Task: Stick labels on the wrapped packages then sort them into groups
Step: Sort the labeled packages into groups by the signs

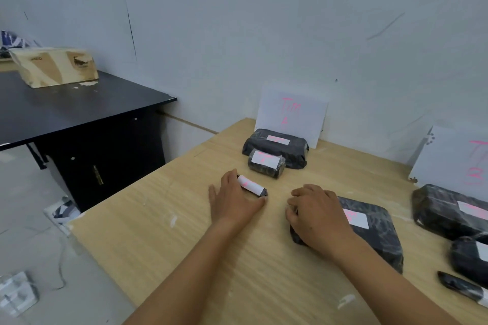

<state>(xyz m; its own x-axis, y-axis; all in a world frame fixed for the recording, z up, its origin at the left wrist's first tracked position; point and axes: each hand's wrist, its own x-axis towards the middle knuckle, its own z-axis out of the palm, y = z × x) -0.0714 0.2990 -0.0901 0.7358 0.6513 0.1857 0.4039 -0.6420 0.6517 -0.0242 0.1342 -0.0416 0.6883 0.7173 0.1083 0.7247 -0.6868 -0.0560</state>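
Note:
My left hand [233, 199] holds a small black roll-shaped package with a white label [252, 186] down on the wooden table [163, 232]. My right hand [318, 215] grips the left end of a flat black labelled package [375, 229]. Two labelled black packages, a large one [277, 146] and a small one [266, 163], lie before a white sign [291, 113] with pink writing. At the right, a second pink-lettered sign [459, 155] stands behind more labelled black packages [449, 210].
A dark slim object [460, 286] lies near the table's right front edge. A black desk [79, 108] with a tissue box [54, 66] stands to the left. The wall runs close behind the table. A cable and white items lie on the floor at the lower left.

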